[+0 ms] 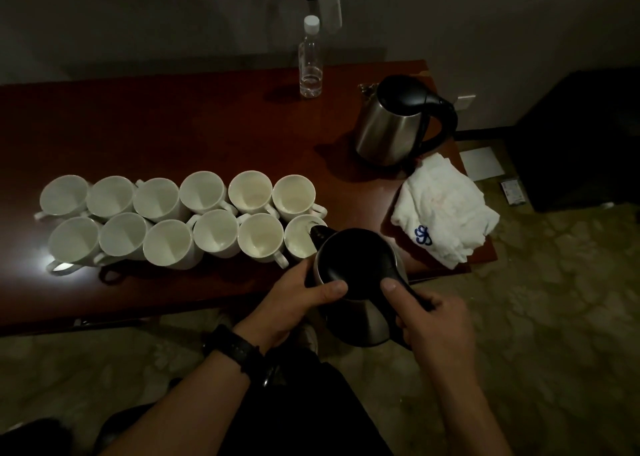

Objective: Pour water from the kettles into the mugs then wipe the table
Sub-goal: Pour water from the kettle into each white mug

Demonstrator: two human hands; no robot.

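Kettle (353, 265) is tilted, spout over the near-row end mug (298, 240). Risk as I see it: too steep a tilt or spout drift puts water on the worktop (173, 126). Right hand (433, 327) fingers (427, 305) grip the handle at the kettle's rear. Left hand (294, 303) clasps its side, thumb on the lid.
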